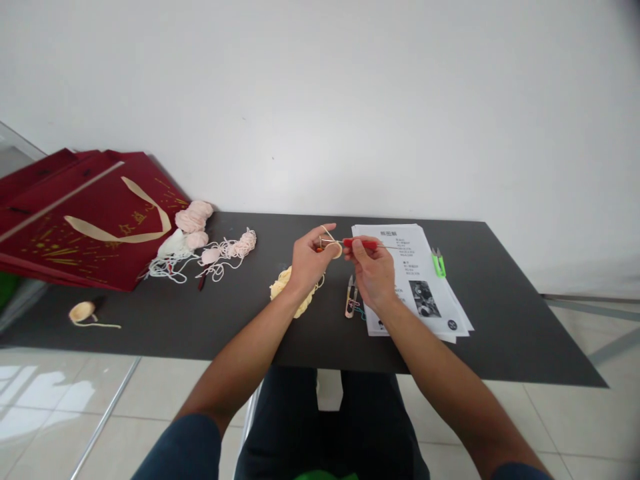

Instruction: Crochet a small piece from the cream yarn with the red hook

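Note:
My left hand is closed in a pinch on a small round piece of cream crochet work, held above the dark table. A strand runs from it down to a loose heap of cream yarn lying under my left wrist. My right hand is closed around a red-handled crochet hook, whose metal tip points left into the crochet piece. The two hands almost touch over the table's middle.
Printed instruction sheets lie right of my hands, with green snips beside them. Beige thread snips lie below my right hand. Pink and white yarn tangles, red paper bags and a small cream yarn coil sit at left.

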Tool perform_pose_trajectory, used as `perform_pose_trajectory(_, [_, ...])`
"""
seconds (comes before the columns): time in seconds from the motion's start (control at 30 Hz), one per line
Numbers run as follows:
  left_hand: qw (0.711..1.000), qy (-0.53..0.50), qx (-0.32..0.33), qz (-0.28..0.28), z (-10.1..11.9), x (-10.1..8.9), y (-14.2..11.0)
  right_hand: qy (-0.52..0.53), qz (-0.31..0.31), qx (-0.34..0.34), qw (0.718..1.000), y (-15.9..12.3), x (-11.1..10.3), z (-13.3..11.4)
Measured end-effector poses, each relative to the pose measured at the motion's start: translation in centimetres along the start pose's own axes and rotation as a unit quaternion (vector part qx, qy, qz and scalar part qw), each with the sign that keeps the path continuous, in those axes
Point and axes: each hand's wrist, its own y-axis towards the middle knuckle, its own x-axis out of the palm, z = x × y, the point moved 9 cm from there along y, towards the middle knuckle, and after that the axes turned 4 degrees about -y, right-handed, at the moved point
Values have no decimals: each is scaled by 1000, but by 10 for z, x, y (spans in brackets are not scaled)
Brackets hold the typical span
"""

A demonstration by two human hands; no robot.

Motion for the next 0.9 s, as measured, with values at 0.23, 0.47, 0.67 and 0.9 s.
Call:
perform_pose_trajectory(0.23, [999,14,41,13,14,0,-5,2,4,-17,1000,-3,0,-9])
perform_pose_trajectory(0.47, [998,11,49,27,20,-2,-8,25,-5,-39,999,-3,2,-15])
perform_pose_trajectory(0.67, [997,16,60,45,23,-5,-9,29,-4,-53,998,-2,-2,-21])
perform_pose_trajectory(0.9, [996,1,69,58,27,-8,-10,-7,-13,-92,996,-5,-3,-30])
